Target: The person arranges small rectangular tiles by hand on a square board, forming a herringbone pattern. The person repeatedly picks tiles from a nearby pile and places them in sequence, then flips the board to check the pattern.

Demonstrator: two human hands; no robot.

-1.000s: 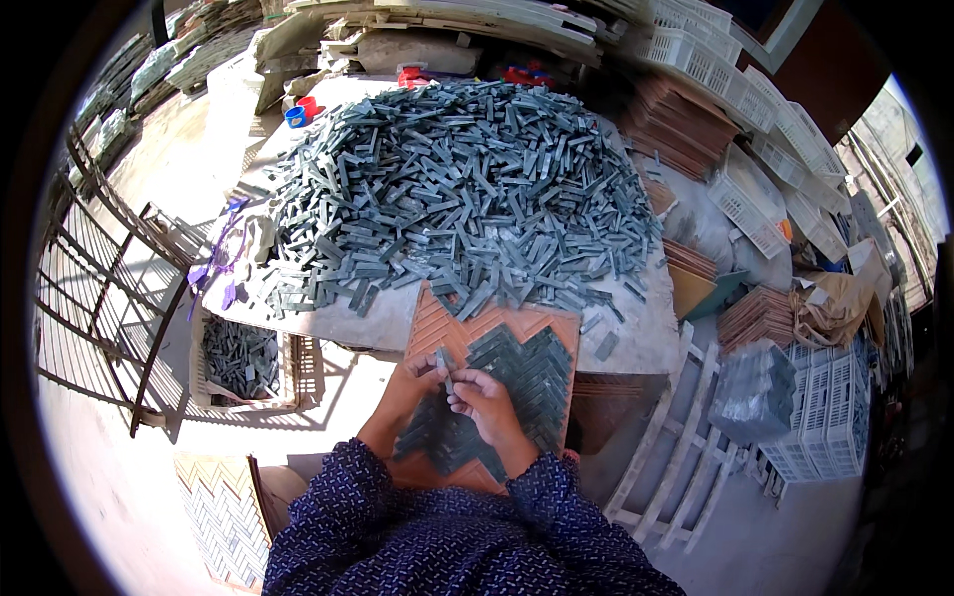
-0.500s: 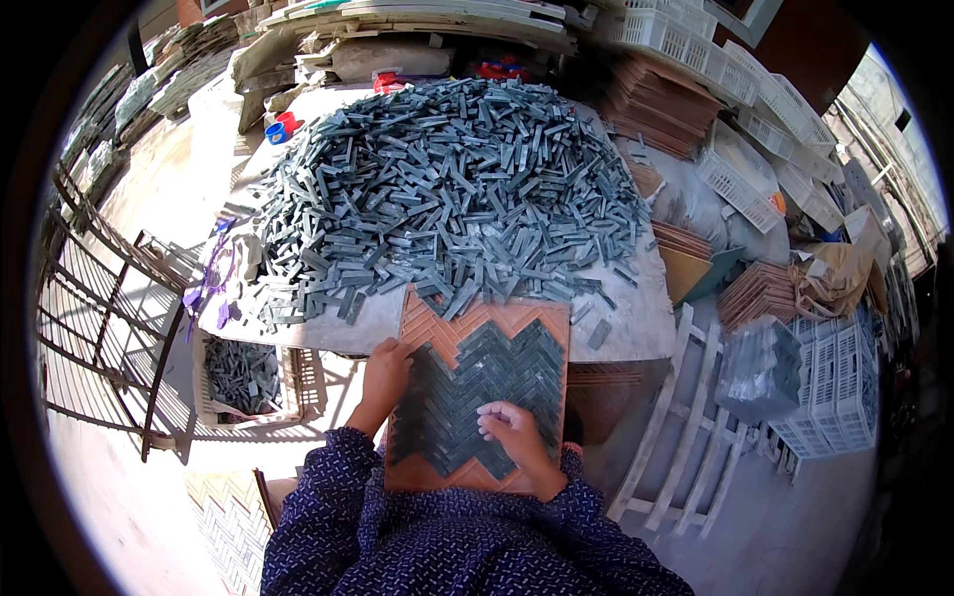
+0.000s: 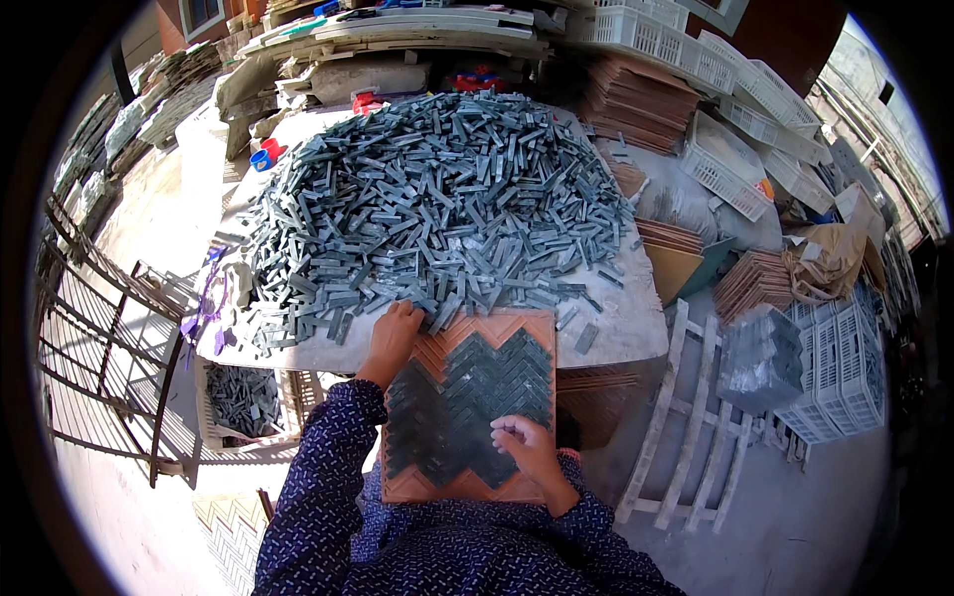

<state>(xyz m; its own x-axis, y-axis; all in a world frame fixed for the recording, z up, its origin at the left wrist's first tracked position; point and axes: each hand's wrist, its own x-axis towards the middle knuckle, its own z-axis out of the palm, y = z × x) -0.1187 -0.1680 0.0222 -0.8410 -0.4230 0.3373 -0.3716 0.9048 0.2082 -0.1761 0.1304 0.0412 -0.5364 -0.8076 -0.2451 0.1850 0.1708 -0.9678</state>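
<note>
Spreading across the far middle, the pale table carries a broad heap of grey-green strips, so plenty of loose pieces lie within reach. On the near side of it sits the orange grooved board, its far end at the table's near edge and its near end by the person's body. Dark strips in a zigzag fill most of it; I judge the larger share done. Bare orange grooves show along the far end, deepest at the far left, and these look left to fill. Orange also shows along the near edge, though whether those are empty grooves is unclear. The left hand bends its fingers at the heap's near edge; I cannot tell whether they grip a strip. The right hand, over the filled right part, has loosely curled, parted fingers with no strip visible.
</note>
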